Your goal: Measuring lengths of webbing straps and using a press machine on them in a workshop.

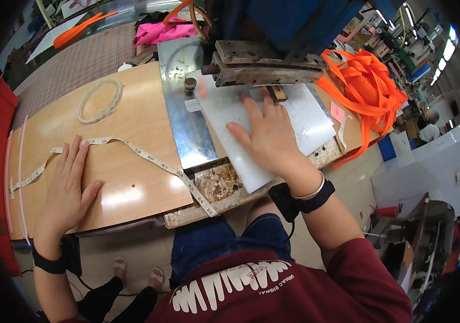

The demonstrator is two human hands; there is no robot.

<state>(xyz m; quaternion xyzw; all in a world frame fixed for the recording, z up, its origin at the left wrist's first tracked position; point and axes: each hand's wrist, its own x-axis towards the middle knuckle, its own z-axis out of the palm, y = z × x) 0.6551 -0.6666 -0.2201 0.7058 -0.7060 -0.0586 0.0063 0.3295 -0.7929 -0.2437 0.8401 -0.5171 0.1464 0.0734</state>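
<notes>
Pressing the white board [265, 121] flat under the press [265, 67], the right hand [270, 140] spreads its fingers; the left hand [71, 188] lies flat, fingers together, on the tape [149, 158] near the bench's [127, 113] front edge; next seems aligning the board.

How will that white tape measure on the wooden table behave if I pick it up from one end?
The tape measure is probably floppy: it lies in loose curves across the wooden table, and its end droops over the edge. It looks thin and light, so it would likely trail and slide. The left hand rests flat over part of it, pinning that part.
</notes>
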